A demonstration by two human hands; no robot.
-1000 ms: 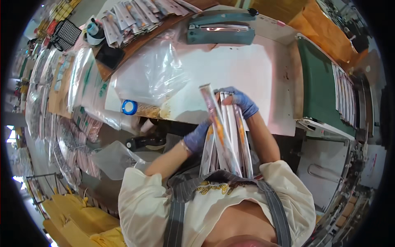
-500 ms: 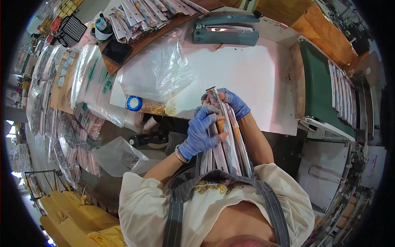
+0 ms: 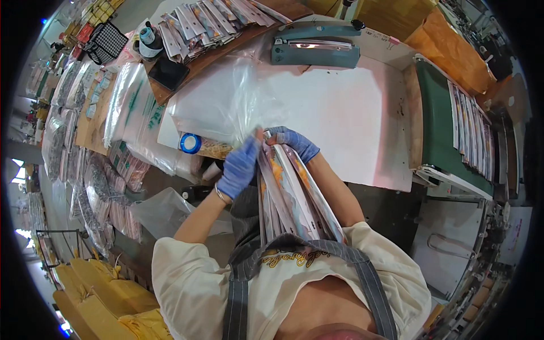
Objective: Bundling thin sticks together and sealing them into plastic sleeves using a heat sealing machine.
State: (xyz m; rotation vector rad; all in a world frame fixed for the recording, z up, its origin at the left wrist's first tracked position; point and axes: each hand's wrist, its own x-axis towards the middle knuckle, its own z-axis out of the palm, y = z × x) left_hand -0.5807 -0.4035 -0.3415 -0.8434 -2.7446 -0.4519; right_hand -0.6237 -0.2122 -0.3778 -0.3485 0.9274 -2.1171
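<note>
My right hand [image 3: 294,143], in a blue glove, is closed round the far end of a bundle of long, slim printed packets [image 3: 290,184]. The packets reach back against my apron, fanned slightly apart. At the bundle's left side my left hand [image 3: 238,168], gloved as well, has its fingertips pinched at the near edge of a clear plastic bag [image 3: 221,102]. The bag lies flat on the white tabletop [image 3: 340,119] and creases toward those fingers. Part of the left hand's grip is smeared by motion.
A grey-green bag sealer [image 3: 314,50] stands at the back. Packets [image 3: 207,25] are piled on a brown board, beside a phone [image 3: 168,72] and a bottle [image 3: 150,42]. A blue-ringed tape roll [image 3: 190,143] sits at the left edge. More packets [image 3: 473,127] line a green surface at right.
My left hand has left the side of the bundle and moved forward and left to the plastic bag, which now bunches there. The bundle and right hand have shifted a little left.
</note>
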